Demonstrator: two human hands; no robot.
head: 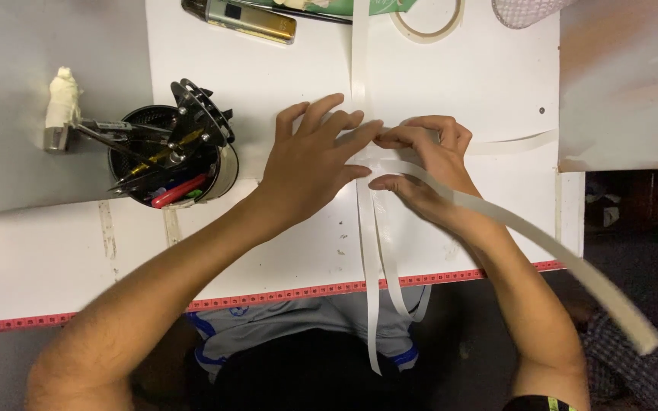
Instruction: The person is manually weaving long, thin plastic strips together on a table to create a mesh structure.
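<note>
Head view: The left hand lies flat on the white desk, fingers extended and released, pressing down on the crossing point of several white paper strips. The fingertips of this hand meet the right hand at the centre of the desk.

The right hand is curled, its fingers pinching the strips at the same crossing point, just beside the left fingertips. One long strip runs from under the right hand, arcs out to the right past the desk edge and ends blurred in mid-air. Another strip runs from the hands straight to the far edge of the desk. Further strips hang from the crossing point over the near edge of the desk, across a red measuring tape fixed along that edge.

To the left of the left hand stands a round black mesh pen holder containing pens and metal tools. At the far edge lie a tape roll and a gold-and-black oblong device, well apart from both hands.
</note>
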